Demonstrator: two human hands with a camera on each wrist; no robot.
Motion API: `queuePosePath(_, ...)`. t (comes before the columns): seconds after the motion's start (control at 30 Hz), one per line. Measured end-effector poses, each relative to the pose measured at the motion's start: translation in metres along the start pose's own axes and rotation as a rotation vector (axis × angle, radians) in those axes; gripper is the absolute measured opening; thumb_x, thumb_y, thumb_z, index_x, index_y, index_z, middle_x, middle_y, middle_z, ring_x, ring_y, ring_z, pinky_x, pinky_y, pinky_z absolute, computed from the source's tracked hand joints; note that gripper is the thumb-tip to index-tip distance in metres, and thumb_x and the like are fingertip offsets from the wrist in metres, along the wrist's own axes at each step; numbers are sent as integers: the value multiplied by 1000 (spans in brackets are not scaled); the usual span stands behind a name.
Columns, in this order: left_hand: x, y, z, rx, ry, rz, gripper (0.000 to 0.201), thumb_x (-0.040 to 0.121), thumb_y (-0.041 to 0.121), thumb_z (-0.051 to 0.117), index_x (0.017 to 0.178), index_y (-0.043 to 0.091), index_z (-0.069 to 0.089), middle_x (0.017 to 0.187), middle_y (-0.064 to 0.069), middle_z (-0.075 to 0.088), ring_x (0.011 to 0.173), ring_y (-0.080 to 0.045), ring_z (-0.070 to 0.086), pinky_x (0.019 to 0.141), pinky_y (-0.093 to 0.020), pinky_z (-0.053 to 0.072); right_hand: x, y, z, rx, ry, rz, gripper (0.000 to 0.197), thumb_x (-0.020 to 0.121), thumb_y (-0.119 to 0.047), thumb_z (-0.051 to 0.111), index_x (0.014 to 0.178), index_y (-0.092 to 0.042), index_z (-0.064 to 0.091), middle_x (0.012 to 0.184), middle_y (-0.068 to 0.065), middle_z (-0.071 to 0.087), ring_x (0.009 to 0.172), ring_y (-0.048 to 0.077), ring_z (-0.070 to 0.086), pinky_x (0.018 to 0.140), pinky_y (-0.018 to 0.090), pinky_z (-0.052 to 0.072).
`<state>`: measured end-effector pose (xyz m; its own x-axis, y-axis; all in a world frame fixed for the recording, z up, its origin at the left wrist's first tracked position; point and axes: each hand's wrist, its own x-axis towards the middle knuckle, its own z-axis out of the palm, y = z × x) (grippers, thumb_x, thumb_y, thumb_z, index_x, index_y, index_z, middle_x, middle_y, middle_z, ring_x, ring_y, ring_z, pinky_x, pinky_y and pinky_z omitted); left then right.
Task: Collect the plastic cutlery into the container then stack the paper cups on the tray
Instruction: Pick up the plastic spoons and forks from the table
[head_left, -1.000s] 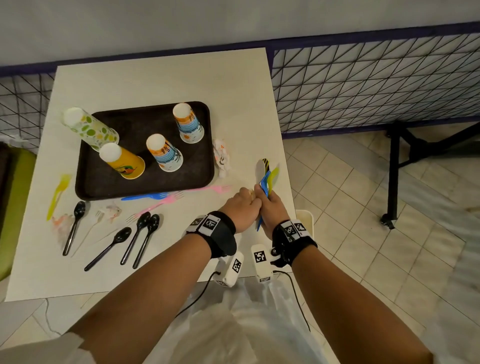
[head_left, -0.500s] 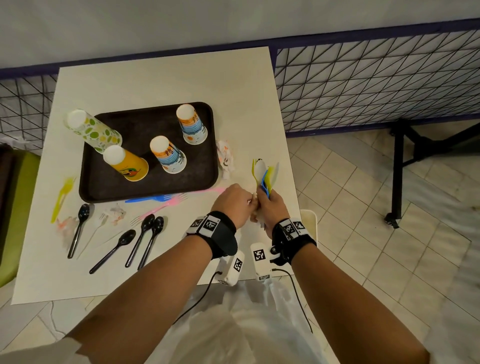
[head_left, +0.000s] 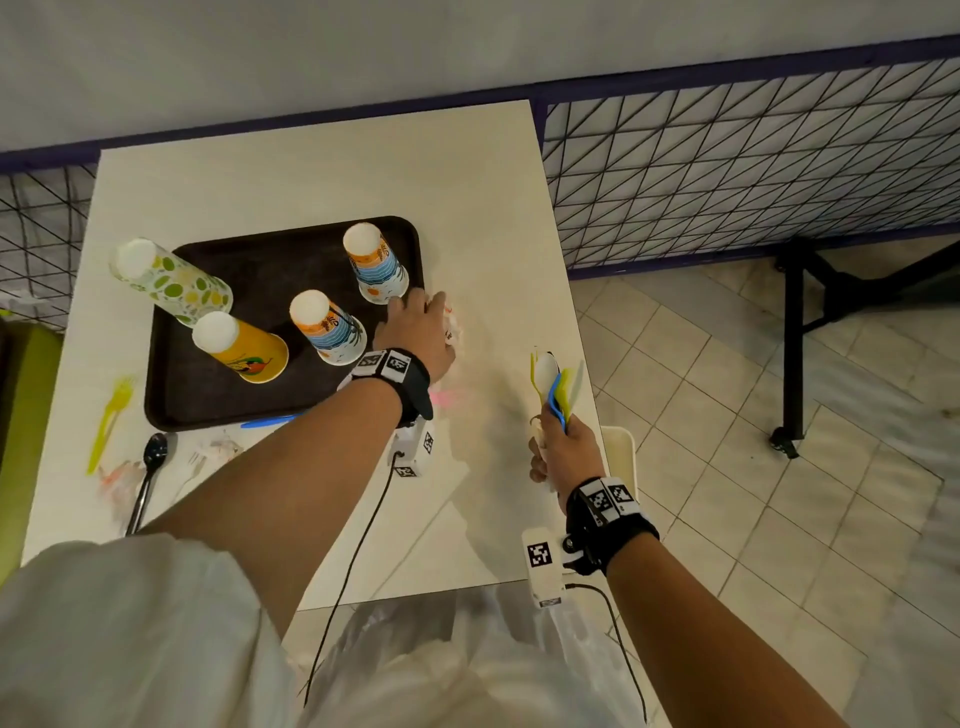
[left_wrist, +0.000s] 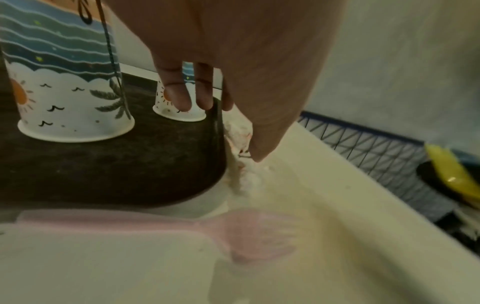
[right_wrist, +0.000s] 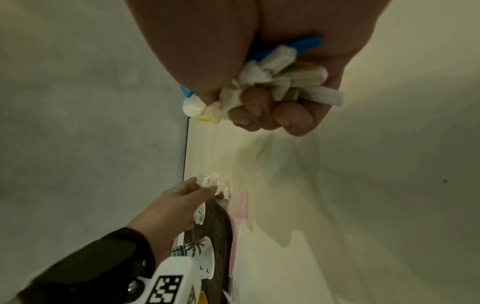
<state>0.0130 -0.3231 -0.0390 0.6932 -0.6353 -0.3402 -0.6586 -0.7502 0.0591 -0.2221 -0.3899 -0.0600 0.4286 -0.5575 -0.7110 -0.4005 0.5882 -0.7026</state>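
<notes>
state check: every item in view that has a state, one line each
left hand: fingers extended, reaching onto the crumpled wrapper beside the tray
right hand: grips the cutlery bundle, held upright
four paper cups: upside down, unstacked
tray: holds three cups; the green-dotted cup sits at its left edge
black spoon: loose on table
yellow fork: loose on table
pink fork: loose on table

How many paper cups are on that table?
4, all upside down: a green-dotted cup tilted over the tray's far-left corner, an orange cup near it, and two beach-print cups, one mid-tray, one far-right. None looks hidden.
</notes>
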Motion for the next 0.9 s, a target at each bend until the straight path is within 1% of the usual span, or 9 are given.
queuePosePath(0.1,4,-4,9,204,-15,141,61,93,36,58,151,28,39,154,5,42,129,-31,40,101,-48,42,2,3,-6,-45,-2,-18,28,102,-35,50,86,-13,50,60,2,46,46,15,35,50,30,35)
queuePosePath(0.2,1,-3,12,260,50,225,38,95,30,55,133,31,58,134,4,57,118,-29,45,91,-43,40,4,6,-12,-97,-1,-39,29,102,-34,49,82,-14,46,61,2,46,45,14,37,50,30,35)
queuePosePath(0.3,-8,1,16,271,48,331,27,90,40,64,114,28,67,122,1,53,115,-27,44,91,-42,40,2,8,-14,-144,8,-45,28,103,-33,48,86,-12,48,63,3,48,49,16,41,51,30,37)
queuePosePath(0.47,-17,6,10,136,42,409,30,93,31,57,113,9,64,122,-7,54,115,-29,49,90,-40,42,6,10,-15,-160,5,-52,26,104,-31,47,88,-11,49,62,3,47,49,16,41,50,30,37)
queuePosePath(0.53,-23,7,2,-1,39,402,20,93,22,55,99,6,63,112,-10,56,103,-29,54,84,-39,44,9,12,-17,-182,4,-53,27,104,-33,48,88,-11,49,61,2,47,48,15,41,49,30,38)
queuePosePath(0.63,-38,3,-7,-243,31,266,14,86,18,60,81,14,48,86,-4,54,76,-27,53,67,-32,38,12,16,-19,-201,13,-43,30,102,-38,49,88,-12,51,61,1,48,48,16,42,49,30,39)
queuePosePath(0.7,-49,-5,-7,-365,7,175,23,84,16,63,91,16,41,77,-3,53,68,-26,51,63,-31,35,11,17,-21,-193,21,-35,30,101,-39,51,87,-13,52,62,2,49,48,16,43,50,31,40)
queuePosePath(0.77,-59,-15,-1,-364,-46,131,27,87,10,57,101,18,36,81,-7,55,72,-29,55,65,-34,38,9,19,-23,-141,14,-28,30,102,-38,51,88,-11,52,62,2,48,47,15,41,50,31,38)
queuePosePath(0.9,-77,-33,21,-182,-137,110,36,89,13,51,123,17,40,107,-12,64,98,-35,63,88,-44,48,4,22,-24,-46,-22,1,29,103,-37,52,89,-12,50,62,2,43,46,15,34,49,29,33)
